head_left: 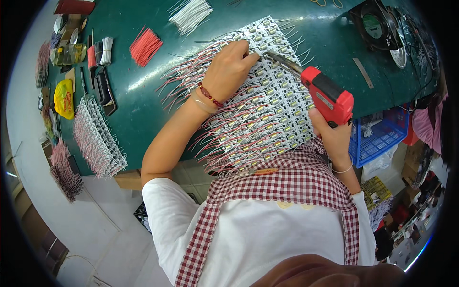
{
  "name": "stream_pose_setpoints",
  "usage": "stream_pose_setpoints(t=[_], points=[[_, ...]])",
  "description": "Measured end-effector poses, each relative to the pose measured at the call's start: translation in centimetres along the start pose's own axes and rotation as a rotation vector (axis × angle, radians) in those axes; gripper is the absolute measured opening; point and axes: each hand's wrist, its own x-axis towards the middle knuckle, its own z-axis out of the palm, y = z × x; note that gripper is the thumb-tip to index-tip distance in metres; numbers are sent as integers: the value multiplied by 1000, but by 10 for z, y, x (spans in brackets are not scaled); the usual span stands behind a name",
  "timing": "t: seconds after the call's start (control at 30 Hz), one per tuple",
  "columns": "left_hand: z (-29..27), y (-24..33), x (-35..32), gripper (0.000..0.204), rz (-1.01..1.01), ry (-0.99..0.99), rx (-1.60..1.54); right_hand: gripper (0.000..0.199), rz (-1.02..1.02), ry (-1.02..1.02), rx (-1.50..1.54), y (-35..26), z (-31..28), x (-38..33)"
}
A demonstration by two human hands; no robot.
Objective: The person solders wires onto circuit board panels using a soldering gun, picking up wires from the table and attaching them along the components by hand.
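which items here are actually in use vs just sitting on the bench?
In use:
left hand pressing on the white LED strip panel
right hand gripping the red soldering gun, tip at the panel by the left fingers

Lying about:
red wire bundle
white wire bundle
finished strip stack
black fan
blue basket
yellow packet

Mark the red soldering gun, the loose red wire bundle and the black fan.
red soldering gun (329, 95), head view, red body.
loose red wire bundle (145, 46), head view, middle.
black fan (373, 24), head view, hub.
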Motion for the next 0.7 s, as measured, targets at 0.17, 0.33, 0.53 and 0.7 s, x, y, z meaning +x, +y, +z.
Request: stream_pose_setpoints(t=[0.17,0.33,0.53,0.7], points=[[0,1,0,12,-6,-4,14,23,52,-40,50,-15,-3,0],[-2,3,3,10,22,20,47,22,44,-63,55,-12,-5,-1],[-13,9,8,14,65,78,79,16,27,-18,127,-6,-10,-9],[-5,20,-1,20,54,45,-25,8,32,-38,96,-5,-13,-16]])
